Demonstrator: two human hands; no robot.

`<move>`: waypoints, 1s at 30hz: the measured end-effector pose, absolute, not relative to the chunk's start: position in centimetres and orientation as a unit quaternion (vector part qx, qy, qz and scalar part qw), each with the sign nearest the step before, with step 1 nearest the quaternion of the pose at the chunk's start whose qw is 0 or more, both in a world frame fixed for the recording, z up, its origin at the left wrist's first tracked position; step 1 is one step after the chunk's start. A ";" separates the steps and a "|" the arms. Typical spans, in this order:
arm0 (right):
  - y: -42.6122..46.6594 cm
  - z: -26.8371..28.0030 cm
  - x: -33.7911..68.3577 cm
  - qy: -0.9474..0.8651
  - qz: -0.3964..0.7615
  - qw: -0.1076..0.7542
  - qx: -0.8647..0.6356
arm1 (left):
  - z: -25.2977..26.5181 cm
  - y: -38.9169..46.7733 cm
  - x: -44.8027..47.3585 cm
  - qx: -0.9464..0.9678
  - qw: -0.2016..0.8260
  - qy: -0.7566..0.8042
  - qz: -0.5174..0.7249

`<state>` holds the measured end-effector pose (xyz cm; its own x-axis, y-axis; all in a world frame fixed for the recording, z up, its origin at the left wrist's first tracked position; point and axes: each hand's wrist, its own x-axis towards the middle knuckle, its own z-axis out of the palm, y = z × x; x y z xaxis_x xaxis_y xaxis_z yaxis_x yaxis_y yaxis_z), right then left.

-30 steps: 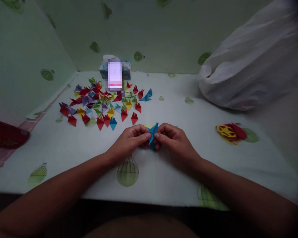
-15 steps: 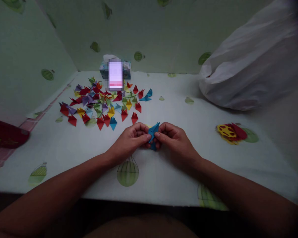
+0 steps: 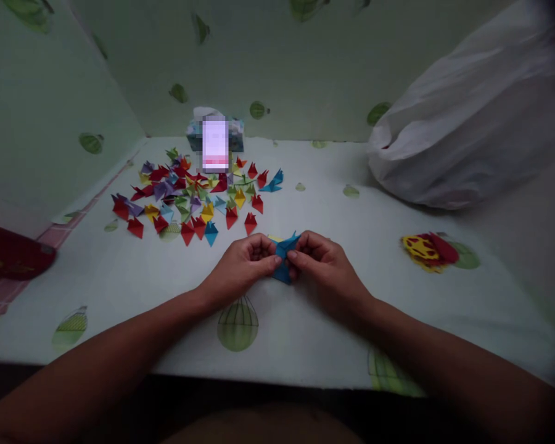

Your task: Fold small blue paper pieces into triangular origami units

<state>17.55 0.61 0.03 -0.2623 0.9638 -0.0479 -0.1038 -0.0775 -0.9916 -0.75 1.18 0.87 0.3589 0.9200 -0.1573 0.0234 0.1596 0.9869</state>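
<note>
A blue folded paper crane [image 3: 283,269] is held between both hands over the middle of the table. My left hand [image 3: 258,258] pinches its left side, thumb on top and fingers curled beneath. From the other side my right hand [image 3: 315,254] grips it with thumb and bent fingers near the pointed tips. Part of the crane is covered by the fingers. A small piece of yellow paper [image 3: 274,237] shows just behind the crane, partly hidden. Beyond my left hand lies a spread of folded paper cranes [image 3: 193,229] in red, purple, green, yellow and blue.
A lit phone [image 3: 215,145] leans against a tissue box [image 3: 237,134] at the back. A white plastic bag [image 3: 448,142] bulges at the right. Yellow and red paper cutouts [image 3: 423,248] lie right of my hands. A red object [image 3: 16,251] rests at the left edge.
The blue crane has been spread wider between my fingers, so more of its lower part shows. My hands stay in nearly the same place; the view has shifted slightly.
</note>
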 end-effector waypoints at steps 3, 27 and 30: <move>0.6 0.1 17.4 -0.507 0.612 0.452 -0.405 | 0.7 1.2 -0.9 0.609 0.540 0.448 0.370; 0.4 0.1 17.9 -0.521 0.608 0.482 -0.356 | 0.9 0.9 -1.5 0.773 0.205 0.375 0.469; 0.6 0.3 17.9 -0.478 0.668 0.456 -0.343 | 1.0 1.1 -1.6 0.789 0.174 0.367 0.462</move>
<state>17.95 0.56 0.33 -0.3485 0.9370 -0.0226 -0.2805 -0.1273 -0.9514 -1.56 1.13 0.99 0.3049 0.7389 0.6008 0.4179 -0.6707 0.6128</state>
